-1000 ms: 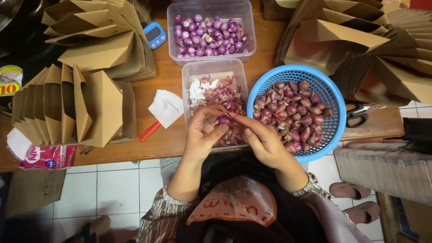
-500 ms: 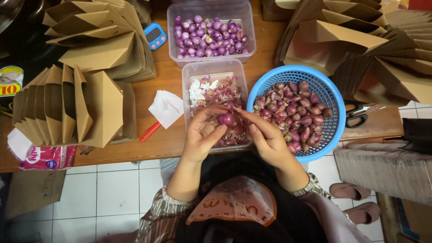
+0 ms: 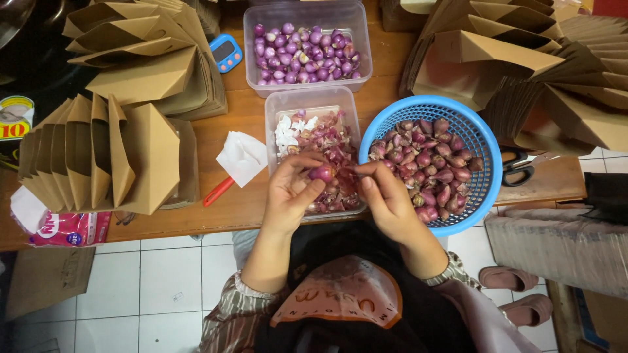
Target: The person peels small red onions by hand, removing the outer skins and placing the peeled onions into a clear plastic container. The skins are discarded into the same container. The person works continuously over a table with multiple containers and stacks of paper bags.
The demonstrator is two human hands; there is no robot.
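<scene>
Between our two hands, over the near clear tub (image 3: 278, 108), we hold one shallot (image 3: 322, 173). Our left hand (image 3: 292, 191) is closed around it, thumb and curled fingers pinching the bulb so that its purple-red skin shows above the fingertips. Our right hand (image 3: 386, 196) comes in from the other side with fingers drawn together, the tips pinching at the shallot's skin just beside the left thumb; whether they grip a loose strip or the bulb itself we cannot tell.

Directly beneath and beyond our left hand, the tub carries a heap of papery peels (image 3: 314, 134), pink and white. Just beside our right hand, on its outer side, stands a blue plastic basket (image 3: 481, 134) filled with unpeeled shallots (image 3: 428, 167). Farther ahead of both hands sits a second clear tub (image 3: 252, 49) of peeled purple bulbs (image 3: 304, 52). Out past our left hand lie a white scrap of paper (image 3: 241, 157) and a red-handled tool (image 3: 218, 191), and beyond them stacks of folded brown paper bags (image 3: 131, 150). Well past the basket, away from our right hand, a pair of scissors (image 3: 520, 167) rests on the wooden table (image 3: 242, 114).
</scene>
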